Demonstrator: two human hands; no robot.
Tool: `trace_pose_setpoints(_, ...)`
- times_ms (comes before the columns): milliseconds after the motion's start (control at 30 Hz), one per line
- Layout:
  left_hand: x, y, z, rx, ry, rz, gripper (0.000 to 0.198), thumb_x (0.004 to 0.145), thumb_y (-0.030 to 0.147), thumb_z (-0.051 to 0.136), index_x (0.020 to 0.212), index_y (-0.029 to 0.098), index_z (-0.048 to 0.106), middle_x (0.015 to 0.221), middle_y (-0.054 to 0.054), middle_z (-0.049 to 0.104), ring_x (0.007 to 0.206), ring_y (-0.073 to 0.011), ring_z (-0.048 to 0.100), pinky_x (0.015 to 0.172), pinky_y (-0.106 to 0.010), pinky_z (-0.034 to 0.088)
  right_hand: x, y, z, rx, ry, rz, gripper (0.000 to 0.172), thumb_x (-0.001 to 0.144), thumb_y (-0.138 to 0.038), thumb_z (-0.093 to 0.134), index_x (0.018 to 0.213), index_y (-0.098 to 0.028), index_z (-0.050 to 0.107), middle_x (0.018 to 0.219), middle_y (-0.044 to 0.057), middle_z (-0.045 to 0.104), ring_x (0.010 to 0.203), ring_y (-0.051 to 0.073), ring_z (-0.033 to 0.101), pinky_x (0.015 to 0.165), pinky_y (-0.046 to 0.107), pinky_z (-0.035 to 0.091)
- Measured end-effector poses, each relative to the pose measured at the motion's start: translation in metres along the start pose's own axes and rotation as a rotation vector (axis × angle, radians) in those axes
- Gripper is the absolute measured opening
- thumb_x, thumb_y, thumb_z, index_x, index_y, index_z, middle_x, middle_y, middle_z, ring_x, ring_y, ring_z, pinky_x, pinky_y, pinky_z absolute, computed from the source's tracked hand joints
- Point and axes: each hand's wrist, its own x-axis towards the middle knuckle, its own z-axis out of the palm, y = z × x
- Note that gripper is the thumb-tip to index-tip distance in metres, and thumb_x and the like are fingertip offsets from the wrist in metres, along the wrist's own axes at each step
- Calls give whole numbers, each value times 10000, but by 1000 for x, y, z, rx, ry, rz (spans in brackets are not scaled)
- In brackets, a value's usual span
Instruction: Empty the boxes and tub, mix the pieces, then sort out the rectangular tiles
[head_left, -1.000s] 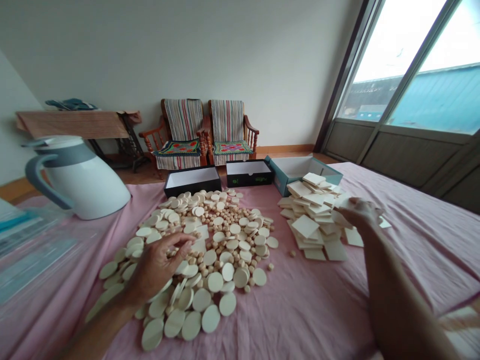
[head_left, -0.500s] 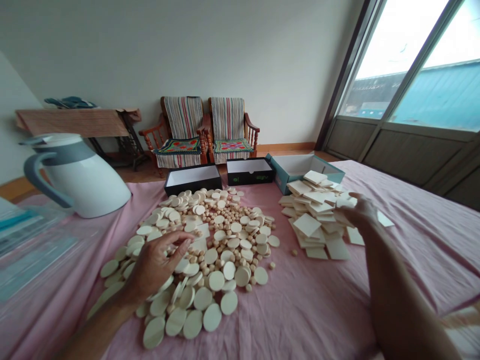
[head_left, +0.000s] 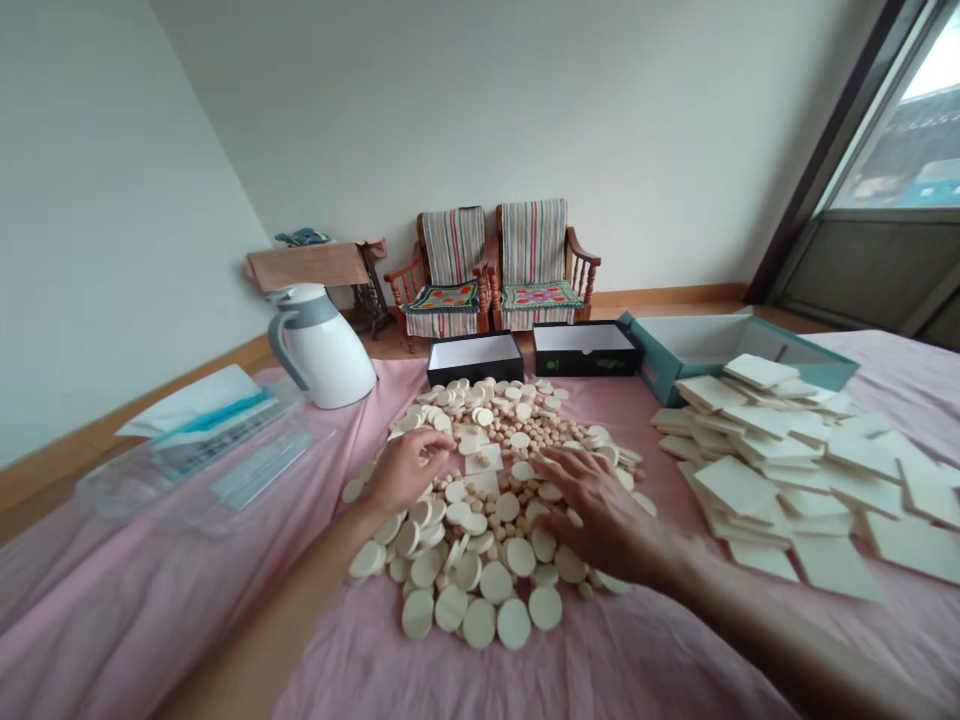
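Observation:
A pile of pale round wooden discs (head_left: 496, 582) and small wooden cubes (head_left: 551, 432) is spread on the pink cloth. Over its left part is my left hand (head_left: 405, 470), fingers loosely curled, a gap between thumb and fingertips, nothing visible in it. My right hand (head_left: 592, 505) lies low over the right part of the pile, fingers stretched and apart, touching or just above the discs; its palm side is hidden. Between both hands a square wooden tile (head_left: 474, 464) shows, partly covered by small cubes. To the right lies a heap of square wooden tiles (head_left: 739, 487).
Two black open boxes (head_left: 514, 375) (head_left: 589, 365) and a teal box (head_left: 660, 365) stand behind the piles. At the left are a white thermos jug (head_left: 337, 362) and clear plastic packaging (head_left: 259, 470). Wooden chairs (head_left: 536, 245) stand by the wall.
My right hand has left the square-tile heap and come left over the disc pile, fingers spread. My left hand stays over the pile's left part. The view has turned left.

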Motion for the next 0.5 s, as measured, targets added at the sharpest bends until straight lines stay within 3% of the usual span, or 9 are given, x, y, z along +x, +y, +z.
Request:
trace_pose_setpoints(200,12,4,10,107,-321,143,272,731,137,571,935,190,743,884,-38,695,799,-166,637,753,-252,489,-4,-7,19,-32,1,36,440,939,-337,447,1339,-180,540,1444,112,479,1333,291,397,1078,505,340)
trace_pose_setpoints(367,32,5,21,143,-385,196,445,647,106,611,1077,175,705,1037,-75,639,954,-212,611,865,-288,463,-7,-3,20,8,35,33,388,937,-316,461,1273,-167,586,1407,133,508,1298,283,431,1063,484,363)
trace_pose_setpoints(500,39,6,24,167,-386,197,376,651,168,647,1023,190,697,980,-61,636,951,-221,600,855,-286,455,-7,-3,17,35,51,21,371,936,-316,471,1257,-174,590,1384,133,525,1269,274,456,1047,482,379)
